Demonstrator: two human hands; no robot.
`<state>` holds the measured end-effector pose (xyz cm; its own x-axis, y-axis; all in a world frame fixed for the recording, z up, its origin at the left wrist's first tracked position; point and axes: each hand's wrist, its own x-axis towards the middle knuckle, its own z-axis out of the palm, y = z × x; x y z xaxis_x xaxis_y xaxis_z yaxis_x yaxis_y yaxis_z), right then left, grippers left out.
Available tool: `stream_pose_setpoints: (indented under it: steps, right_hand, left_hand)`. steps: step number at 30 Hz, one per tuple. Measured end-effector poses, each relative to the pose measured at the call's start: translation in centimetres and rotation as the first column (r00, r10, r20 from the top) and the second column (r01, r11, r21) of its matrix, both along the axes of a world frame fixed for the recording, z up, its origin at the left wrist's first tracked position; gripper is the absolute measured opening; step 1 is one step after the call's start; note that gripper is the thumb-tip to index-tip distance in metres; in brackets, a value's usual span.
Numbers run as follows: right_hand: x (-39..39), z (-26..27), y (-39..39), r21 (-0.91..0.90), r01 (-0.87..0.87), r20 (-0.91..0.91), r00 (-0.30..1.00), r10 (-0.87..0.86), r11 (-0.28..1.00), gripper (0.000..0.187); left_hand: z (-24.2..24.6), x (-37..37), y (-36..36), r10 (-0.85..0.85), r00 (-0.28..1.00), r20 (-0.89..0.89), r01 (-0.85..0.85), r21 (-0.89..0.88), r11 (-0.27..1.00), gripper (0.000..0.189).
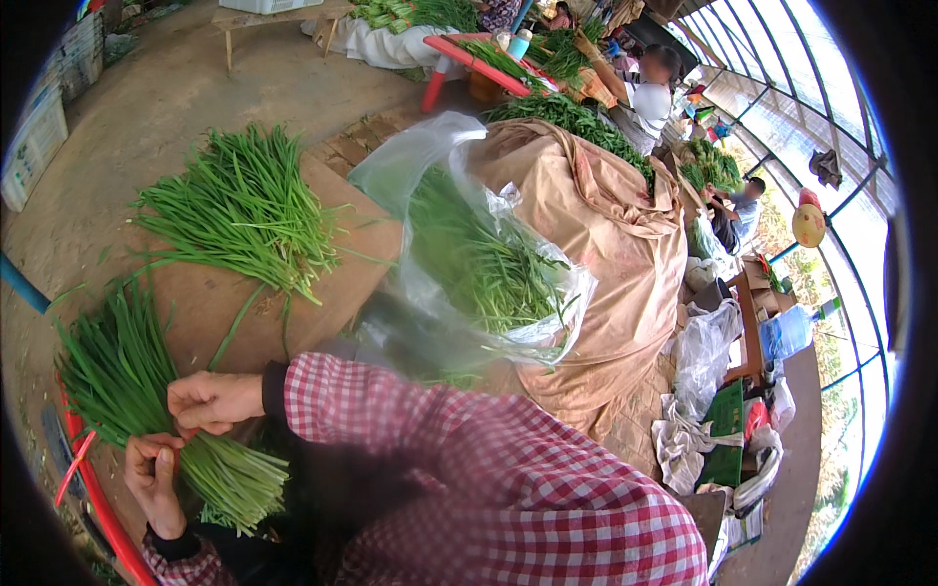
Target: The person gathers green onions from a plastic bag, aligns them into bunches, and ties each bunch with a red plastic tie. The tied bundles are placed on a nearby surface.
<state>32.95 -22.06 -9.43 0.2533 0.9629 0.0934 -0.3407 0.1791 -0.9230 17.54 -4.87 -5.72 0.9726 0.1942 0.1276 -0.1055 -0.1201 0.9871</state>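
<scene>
A thick bunch of garlic chives (124, 359) lies in front of me, its pale cut stems (234, 476) towards my body. My right hand (205, 401) is above the bunch, with thumb and fingers pinched together. On its near left side, my left hand (155, 476) is pinched too, its fingertips close to those of the right. Between the fingertips shows a bit of red tie (187, 432) at the bunch's middle; most of it is hidden by the fingers. A larger loose pile of chives (242, 212) lies beyond, on a brown board (359, 249).
A clear plastic bag (440, 146) of greens stands right of the board, beside a cloth-covered heap (586, 271). A red rail (95, 476) with a red strip (75, 469) curves at lower left. Co-workers (648, 95) handle greens farther off. A water bottle (788, 337) lies at right.
</scene>
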Motion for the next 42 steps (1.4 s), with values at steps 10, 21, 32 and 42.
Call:
stream_pose_setpoints:
  steps: [10, 21, 32, 42]
  right_hand:
    - [2.4, 1.5, 1.2, 0.020, 0.134, 0.285, 0.949, -0.134, 0.991, 0.012]
    - [2.9, 0.3, 0.2, 0.084, 0.187, 0.466, 0.861, -0.204, 0.979, 0.014]
    - [-3.5, 3.8, 3.6, 0.309, 0.419, 0.943, -0.249, -0.220, 0.853, 0.011]
    - [-10.7, 3.1, 4.1, 0.053, 0.148, 0.984, -0.179, -0.026, 0.988, 0.010]
  left_hand:
    - [0.9, 2.3, 0.4, 0.074, 0.995, 0.066, -0.095, 0.418, 0.903, 0.011]
    - [-1.2, 2.7, 0.7, 0.047, 0.995, 0.087, -0.067, 0.252, 0.965, 0.012]
    - [1.0, 6.7, 4.5, -0.131, 0.988, -0.084, 0.150, 0.286, 0.947, 0.020]
    - [0.6, 4.4, -6.8, -0.002, 0.985, 0.171, -0.171, 0.984, 0.060, 0.009]
